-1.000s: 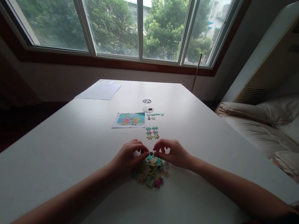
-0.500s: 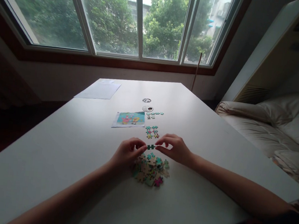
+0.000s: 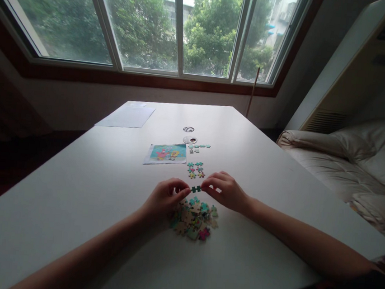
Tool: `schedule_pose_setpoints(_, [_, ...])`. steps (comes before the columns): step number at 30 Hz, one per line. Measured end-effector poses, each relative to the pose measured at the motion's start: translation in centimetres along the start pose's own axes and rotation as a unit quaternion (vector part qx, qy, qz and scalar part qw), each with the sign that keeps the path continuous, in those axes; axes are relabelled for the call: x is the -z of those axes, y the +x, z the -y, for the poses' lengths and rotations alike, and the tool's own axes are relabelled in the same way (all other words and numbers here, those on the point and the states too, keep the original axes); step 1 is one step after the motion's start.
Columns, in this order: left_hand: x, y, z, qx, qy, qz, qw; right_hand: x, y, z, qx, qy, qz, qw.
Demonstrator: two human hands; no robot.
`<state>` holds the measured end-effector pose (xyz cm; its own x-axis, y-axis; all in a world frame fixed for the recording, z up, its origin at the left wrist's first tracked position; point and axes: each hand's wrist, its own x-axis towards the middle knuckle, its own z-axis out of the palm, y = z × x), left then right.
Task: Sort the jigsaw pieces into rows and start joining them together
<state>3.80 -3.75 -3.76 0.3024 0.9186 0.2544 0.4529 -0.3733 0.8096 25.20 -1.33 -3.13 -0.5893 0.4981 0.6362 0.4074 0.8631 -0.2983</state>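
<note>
Two dark green jigsaw puzzle pieces (image 3: pixel 196 189), side by side and seemingly joined, are held up between my hands. My left hand (image 3: pixel 169 196) pinches their left end with thumb and forefinger. At the right end, my right hand (image 3: pixel 224 190) has its fingertips closed on them. Just below lies a heap of loose puzzle pieces (image 3: pixel 195 219), mixed turquoise, tan and pink, some of them face down. Beyond my hands are small groups of colourful puzzle pieces (image 3: pixel 196 170). A picture sheet (image 3: pixel 167 154) with cartoon figures lies to their left.
More puzzle pieces (image 3: pixel 199 146) lie in rows farther off, near two round discs (image 3: pixel 189 140). White paper (image 3: pixel 127 115) rests at the far left of the white table (image 3: pixel 84 175). A pale sofa (image 3: pixel 328 153) stands to the right, beneath a window side wall.
My right hand's fingers have closed in on the right end of the dark green pieces. The pieces have shifted very slightly right; my left hand keeps its pinch.
</note>
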Motion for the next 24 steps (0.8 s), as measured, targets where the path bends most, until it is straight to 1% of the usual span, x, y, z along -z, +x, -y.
schedule_pose_setpoints(3, [-0.1, -0.1, 0.4, 0.007, -0.012, -0.005, 1.000, 0.5, -0.1, -1.0, -0.044, 0.011, -0.026, 0.999])
schedule_pose_setpoints(8, [-0.2, -0.1, 0.8, 0.015, -0.015, -0.005, 1.000, 1.3, -0.2, -3.1, -0.148, 0.046, -0.101, 0.983])
schedule_pose_setpoints(12, [-0.2, -0.1, 0.8, 0.014, -0.012, -0.005, 1.000, 1.6, -0.2, -3.4, -0.167, 0.054, -0.124, 0.977])
schedule_pose_setpoints(19, [-0.2, -0.2, 0.7, 0.019, -0.005, 0.002, 1.000, 1.6, -0.2, -3.3, -0.172, 0.054, -0.111, 0.977])
schedule_pose_setpoints(21, [-0.2, -0.2, 0.7, 0.021, 0.000, 0.002, 1.000, 1.6, 0.0, -3.8, -0.172, 0.052, -0.089, 0.980])
schedule_pose_setpoints(24, [-0.2, -0.2, 0.8, 0.021, 0.010, 0.000, 1.000, 1.6, 0.4, -5.0, -0.170, 0.050, -0.040, 0.983])
